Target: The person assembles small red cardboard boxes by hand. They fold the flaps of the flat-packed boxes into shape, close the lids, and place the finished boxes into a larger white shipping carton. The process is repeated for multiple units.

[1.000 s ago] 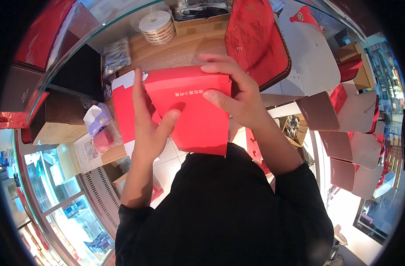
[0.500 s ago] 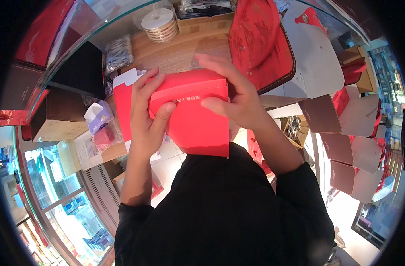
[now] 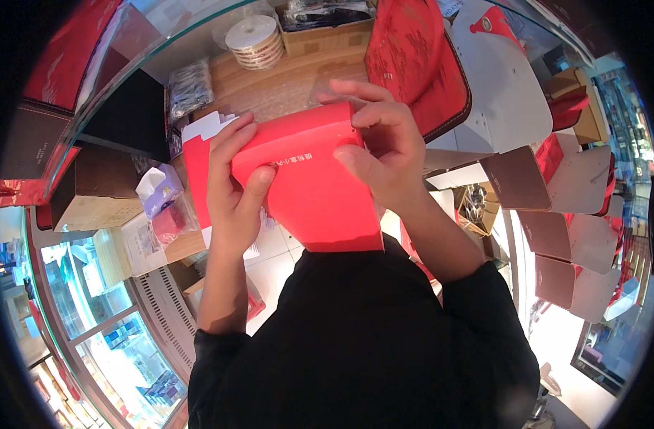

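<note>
A red cardboard box [image 3: 320,193] is held up in front of my body, with its near end against my black shirt. My left hand [image 3: 235,179] grips its left side, thumb on the broad face and fingers around the far edge. At the far right corner, my right hand [image 3: 384,143] rests its thumb on the face while its fingers curl loosely by the top edge. The box's far end looks closed, and its underside is hidden. Left of it lies another red box or sheet [image 3: 196,168] with white flaps, partly behind my left hand.
Spools of ribbon [image 3: 254,41] stand on the wooden table [image 3: 291,89], beside an open carton [image 3: 327,36] of plastic-wrapped items. A red bag [image 3: 420,68] lies to the right. At left are a tissue pack [image 3: 159,189] and a brown carton [image 3: 91,186]. Several open-flap boxes [image 3: 549,239] line the right.
The box has tilted, its far right corner shifting slightly left and its near end right. My right fingers have lifted and curled at the corner; my left hand keeps its grip.
</note>
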Available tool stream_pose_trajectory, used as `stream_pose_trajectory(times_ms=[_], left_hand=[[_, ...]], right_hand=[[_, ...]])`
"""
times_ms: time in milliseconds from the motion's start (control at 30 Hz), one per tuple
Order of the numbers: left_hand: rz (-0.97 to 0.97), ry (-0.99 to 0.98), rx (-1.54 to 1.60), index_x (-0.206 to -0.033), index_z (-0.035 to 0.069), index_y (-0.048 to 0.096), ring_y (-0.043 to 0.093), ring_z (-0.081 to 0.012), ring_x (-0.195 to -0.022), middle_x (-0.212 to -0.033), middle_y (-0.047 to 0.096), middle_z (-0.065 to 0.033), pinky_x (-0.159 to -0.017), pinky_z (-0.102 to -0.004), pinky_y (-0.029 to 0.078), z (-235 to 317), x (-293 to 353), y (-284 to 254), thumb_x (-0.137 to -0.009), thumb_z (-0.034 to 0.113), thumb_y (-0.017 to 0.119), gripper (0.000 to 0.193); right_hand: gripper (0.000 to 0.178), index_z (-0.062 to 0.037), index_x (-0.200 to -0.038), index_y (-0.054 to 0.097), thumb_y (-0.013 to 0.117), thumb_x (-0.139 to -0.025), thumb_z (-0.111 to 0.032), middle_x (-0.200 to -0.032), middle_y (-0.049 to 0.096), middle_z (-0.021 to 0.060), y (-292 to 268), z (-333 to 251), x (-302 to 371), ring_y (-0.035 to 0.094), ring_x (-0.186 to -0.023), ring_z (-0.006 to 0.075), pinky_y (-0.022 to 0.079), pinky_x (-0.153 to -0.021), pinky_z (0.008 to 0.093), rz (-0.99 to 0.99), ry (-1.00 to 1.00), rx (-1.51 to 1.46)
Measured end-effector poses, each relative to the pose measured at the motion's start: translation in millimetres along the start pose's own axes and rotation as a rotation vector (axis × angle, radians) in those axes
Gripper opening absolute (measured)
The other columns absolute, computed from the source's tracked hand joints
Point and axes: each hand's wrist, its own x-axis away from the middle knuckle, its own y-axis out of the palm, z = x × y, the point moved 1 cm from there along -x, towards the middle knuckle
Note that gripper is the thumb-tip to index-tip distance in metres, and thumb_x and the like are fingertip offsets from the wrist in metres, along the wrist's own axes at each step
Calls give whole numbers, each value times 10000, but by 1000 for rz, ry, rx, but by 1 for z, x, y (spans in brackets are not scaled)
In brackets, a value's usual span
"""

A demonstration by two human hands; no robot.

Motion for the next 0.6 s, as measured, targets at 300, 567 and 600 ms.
stream_pose_trajectory(times_ms=[300,567,600], left_hand=[[-13,27,-3,-1218,29,499,475,-304,-1177,-1296,461,-207,-974,-381,388,1,3,-1,-864,298,630,464],[-30,40,-39,-1186,24,536,486,-297,-1161,-1288,468,-199,-952,-372,407,5,2,-6,-842,255,661,433],[-40,33,-34,-1187,23,538,485,-295,-1166,-1291,467,-196,-954,-371,408,6,2,-6,-839,244,665,432]], right_hand=[[284,-2,-1029,474,645,-801,4,-1277,448,211,-2,-5,1,524,-1157,302,478,-912,378,-29,47,81],[317,1,-1152,532,608,-863,-105,-1286,469,210,-7,-11,-6,514,-1132,264,457,-910,361,-178,-32,222],[318,-3,-1165,537,598,-874,-117,-1283,474,211,-8,-9,-5,512,-1131,262,457,-910,360,-207,-65,224]])
